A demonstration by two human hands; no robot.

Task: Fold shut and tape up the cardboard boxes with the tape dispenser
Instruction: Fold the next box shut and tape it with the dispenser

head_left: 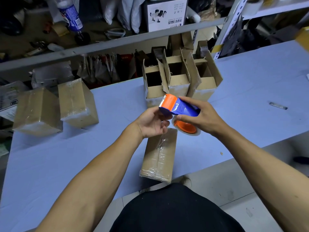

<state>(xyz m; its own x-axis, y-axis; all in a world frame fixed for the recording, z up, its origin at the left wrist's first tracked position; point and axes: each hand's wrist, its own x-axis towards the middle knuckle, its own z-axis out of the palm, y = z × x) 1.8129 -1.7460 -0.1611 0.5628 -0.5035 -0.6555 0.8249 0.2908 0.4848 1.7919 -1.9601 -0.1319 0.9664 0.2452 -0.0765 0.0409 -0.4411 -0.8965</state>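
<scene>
Two taped boxes (55, 109) sat parked at your left, presumably finished. Your left hand (153, 123), fingers curled, touched the tape dispenser (177, 108) at its cutter end, likely freeing the tape, while your right hand (199, 117) gripped its body above the sealed box (159, 158); open boxes (180, 77) waited behind.

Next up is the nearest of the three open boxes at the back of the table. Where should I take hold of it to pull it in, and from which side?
Grip the nearest open box by its upright near wall, fingers hooked over the top edge from above. Its flaps stand up, so the rim is exposed. Use the left hand; the right hand grips the tape dispenser.
</scene>
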